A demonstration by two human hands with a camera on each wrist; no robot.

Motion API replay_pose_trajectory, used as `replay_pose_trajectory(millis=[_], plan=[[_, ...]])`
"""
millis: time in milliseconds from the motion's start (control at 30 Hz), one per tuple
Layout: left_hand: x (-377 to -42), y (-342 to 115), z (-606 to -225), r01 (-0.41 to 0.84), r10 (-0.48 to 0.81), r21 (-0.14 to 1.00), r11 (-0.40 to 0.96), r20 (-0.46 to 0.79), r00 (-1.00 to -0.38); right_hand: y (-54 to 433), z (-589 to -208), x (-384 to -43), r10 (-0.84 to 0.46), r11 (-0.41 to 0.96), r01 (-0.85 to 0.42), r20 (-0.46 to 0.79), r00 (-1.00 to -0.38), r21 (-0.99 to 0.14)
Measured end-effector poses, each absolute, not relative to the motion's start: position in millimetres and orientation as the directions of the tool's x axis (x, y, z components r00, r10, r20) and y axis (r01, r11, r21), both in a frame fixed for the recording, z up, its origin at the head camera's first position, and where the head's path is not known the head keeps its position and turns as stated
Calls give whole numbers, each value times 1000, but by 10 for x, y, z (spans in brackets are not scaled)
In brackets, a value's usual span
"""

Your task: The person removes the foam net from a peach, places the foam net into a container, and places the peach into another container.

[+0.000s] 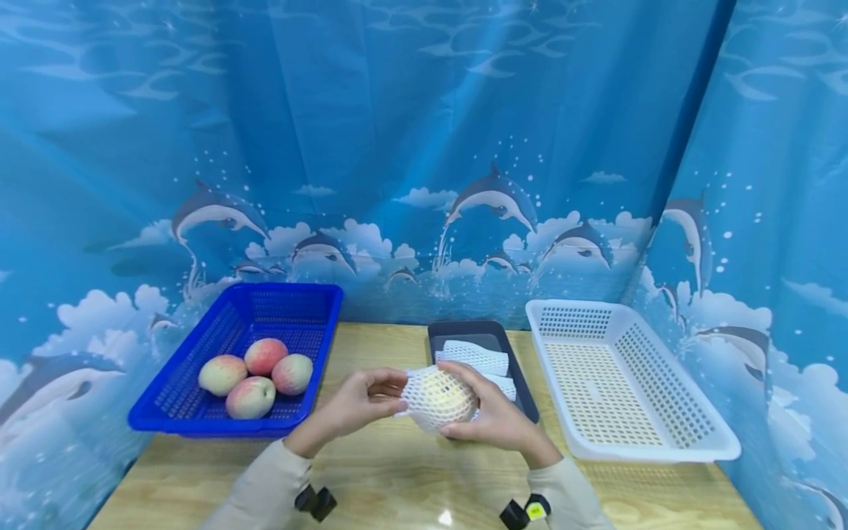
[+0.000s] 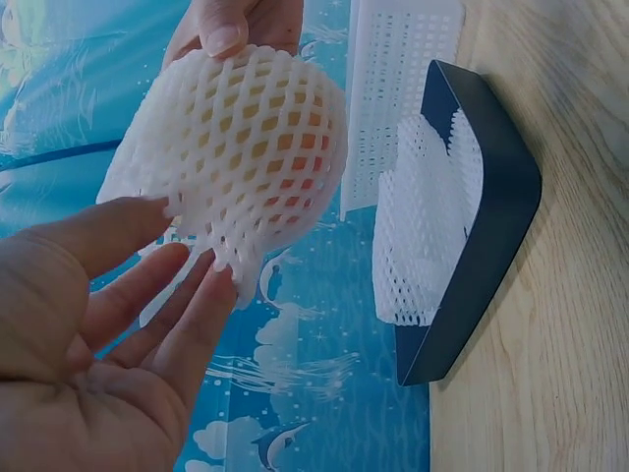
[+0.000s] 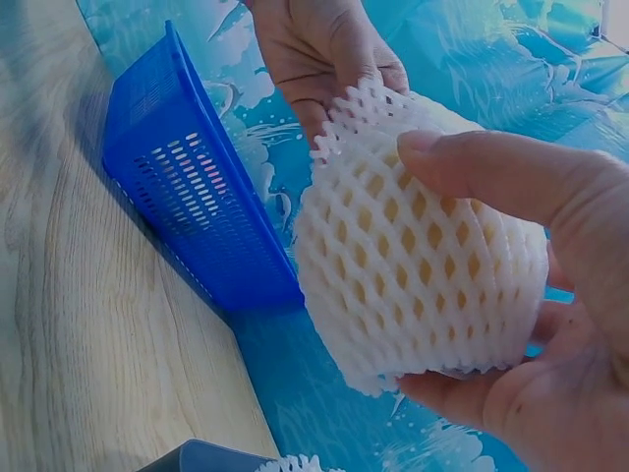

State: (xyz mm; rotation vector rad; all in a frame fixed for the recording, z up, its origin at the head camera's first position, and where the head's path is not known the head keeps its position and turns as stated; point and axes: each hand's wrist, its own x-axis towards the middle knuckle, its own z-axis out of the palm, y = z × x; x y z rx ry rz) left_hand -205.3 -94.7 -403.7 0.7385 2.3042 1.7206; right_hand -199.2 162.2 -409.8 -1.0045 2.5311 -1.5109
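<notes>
A peach [image 2: 300, 162] wrapped in a white foam net sleeve [image 1: 430, 405] is held up over the table between both hands. My right hand [image 1: 493, 416] grips it from the right, thumb on one side and fingers on the other. At the opposite end, the left hand [image 1: 361, 405] pinches the gathered edge of the net between thumb and fingertips. Yellow and reddish skin shows through the mesh in the left wrist view. Behind the peach, a dark tray [image 1: 523, 383] holds more flat white foam nets [image 1: 473, 356], partly hidden by the right hand.
On the left of the wooden table [image 1: 397, 486] stands a blue basket [image 1: 155, 421] with several bare peaches [image 1: 250, 397]. A white perforated basket [image 1: 718, 444] sits on the right. A blue curtain [image 1: 424, 147] printed with dolphins hangs behind and along the sides.
</notes>
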Motion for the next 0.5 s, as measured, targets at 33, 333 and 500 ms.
replay_pose_trajectory(millis=[33,333,500], plan=[[-2052,-945,-4038,280,491,937,209,147,-858,1623,-4099,-1990,-536,310,-503,289,-793,-807],[-2056,-937,-4049,260,492,946,192,137,-860,1619,-4145,-2012,-534,138,-363,239,-811,-921],[-2055,-947,-4055,295,520,942,158,175,-836,1600,-4186,-2028,-556,-20,-258,225,-800,-966]])
